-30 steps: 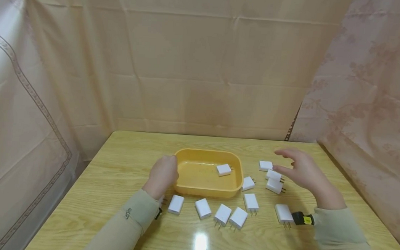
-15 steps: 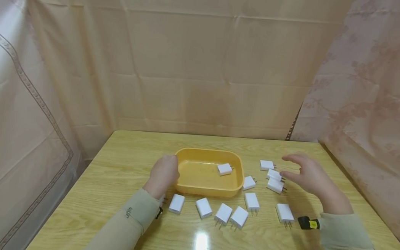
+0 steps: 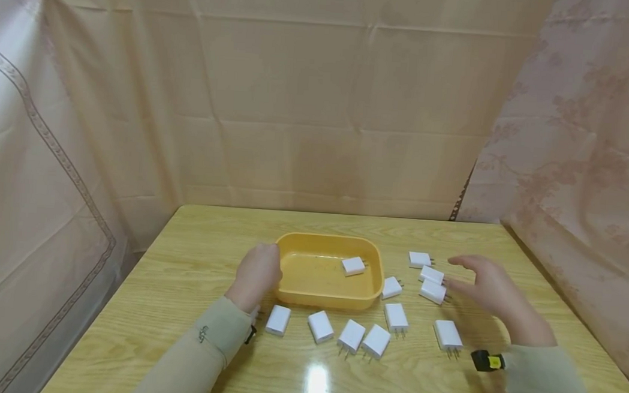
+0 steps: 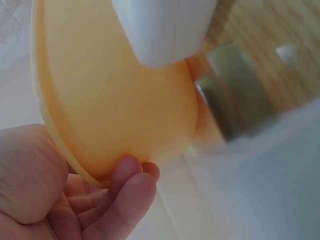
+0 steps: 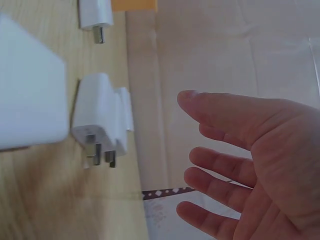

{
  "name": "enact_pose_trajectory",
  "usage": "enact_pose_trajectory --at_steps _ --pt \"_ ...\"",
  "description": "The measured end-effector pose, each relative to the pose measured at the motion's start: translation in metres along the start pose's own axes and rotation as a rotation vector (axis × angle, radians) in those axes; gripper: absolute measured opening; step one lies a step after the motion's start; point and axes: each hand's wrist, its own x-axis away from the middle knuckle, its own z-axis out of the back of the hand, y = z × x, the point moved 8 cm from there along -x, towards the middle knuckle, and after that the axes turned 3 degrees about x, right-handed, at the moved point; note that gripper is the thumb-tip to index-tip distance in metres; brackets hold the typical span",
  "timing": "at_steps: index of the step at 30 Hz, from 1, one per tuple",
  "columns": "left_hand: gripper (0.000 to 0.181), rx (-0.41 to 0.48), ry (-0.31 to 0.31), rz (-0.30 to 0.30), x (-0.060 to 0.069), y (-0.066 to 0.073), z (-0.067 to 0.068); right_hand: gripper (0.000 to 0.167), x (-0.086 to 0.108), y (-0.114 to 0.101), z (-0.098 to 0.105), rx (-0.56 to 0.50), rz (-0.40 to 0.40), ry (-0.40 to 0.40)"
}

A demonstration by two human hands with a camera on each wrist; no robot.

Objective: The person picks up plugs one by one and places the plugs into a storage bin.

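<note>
My left hand (image 3: 257, 274) grips the left rim of a yellow plastic tub (image 3: 319, 301); the left wrist view shows thumb and fingers pinching the tub wall (image 4: 115, 100). One white charger plug (image 3: 353, 266) lies inside, toward the tub's right end. My right hand (image 3: 495, 295) hovers over the right side of the table with fingers spread and nothing in them. Just left of it lie three white charger plugs, a rear one (image 3: 420, 260), a middle one (image 3: 431, 274) and a front one (image 3: 433, 291). In the right wrist view, the hand (image 5: 245, 165) is apart from the chargers (image 5: 94, 107).
More white chargers lie in front of the tub, among them one at left (image 3: 277, 320) and one near the middle (image 3: 376, 341). Another (image 3: 448, 335) sits near my right wrist, and one (image 3: 392, 287) is against the tub's right side. Cloth curtains (image 3: 318, 130) bound the wooden table (image 3: 210, 226).
My right hand has drawn back to the right and slightly toward me, away from the group of chargers. My left hand and the tub have stayed in place.
</note>
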Motion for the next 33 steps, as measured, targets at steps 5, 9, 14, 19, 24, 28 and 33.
enact_pose_trajectory --at_steps 5,9,14,19,24,28,33 --pt "0.010 0.021 -0.012 0.011 0.000 -0.001 -0.001 0.053 0.002 0.009 -0.010 -0.016 -0.015 -0.006" --pt "0.010 0.024 -0.013 0.005 -0.001 0.001 -0.001 0.054 0.004 0.016 -0.016 -0.027 -0.041 -0.024" --pt "0.008 0.023 -0.018 0.019 0.000 -0.001 0.001 0.054 0.006 0.018 -0.024 -0.058 -0.058 -0.042" --pt "0.008 0.026 -0.032 0.034 0.001 -0.002 0.000 0.055 0.006 0.019 -0.034 -0.081 -0.068 -0.077" --pt "0.008 0.021 -0.019 0.034 0.001 -0.003 0.000 0.053 0.003 0.018 -0.042 -0.092 -0.067 -0.079" --pt "0.007 0.021 -0.021 0.029 0.001 -0.002 0.000 0.046 0.001 0.015 -0.047 -0.088 -0.043 -0.074" --pt "0.006 0.024 -0.030 0.029 0.001 -0.002 0.000 0.037 -0.004 0.011 -0.053 -0.075 -0.005 -0.080"
